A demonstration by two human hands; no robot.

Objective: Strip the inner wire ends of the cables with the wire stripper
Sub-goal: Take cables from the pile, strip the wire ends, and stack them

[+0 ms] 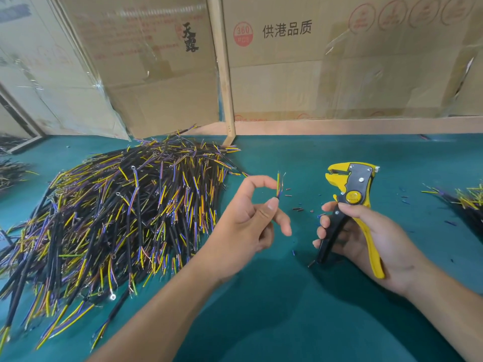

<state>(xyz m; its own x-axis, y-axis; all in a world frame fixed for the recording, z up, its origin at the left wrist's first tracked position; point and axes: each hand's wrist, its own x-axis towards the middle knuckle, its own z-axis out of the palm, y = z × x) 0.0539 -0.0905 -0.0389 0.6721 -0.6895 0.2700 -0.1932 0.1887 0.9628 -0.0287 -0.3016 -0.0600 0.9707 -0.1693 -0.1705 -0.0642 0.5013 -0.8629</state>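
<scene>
My left hand [251,218] pinches a short black cable [278,186] between thumb and fingers, its yellow and blue inner wire ends pointing up. My right hand [366,236] grips the handles of the yellow and black wire stripper [352,194], jaws up and facing left, about a hand's width to the right of the cable. The cable's ends and the stripper's jaws are apart. Most of the cable's black sheath is hidden inside my left hand.
A big pile of black cables [117,220] with yellow, blue and brown wire ends covers the left of the green table [287,309]. A smaller cable pile [462,202] lies at the right edge. Bits of stripped insulation [299,209] are scattered between my hands. Cardboard boxes [339,61] stand behind.
</scene>
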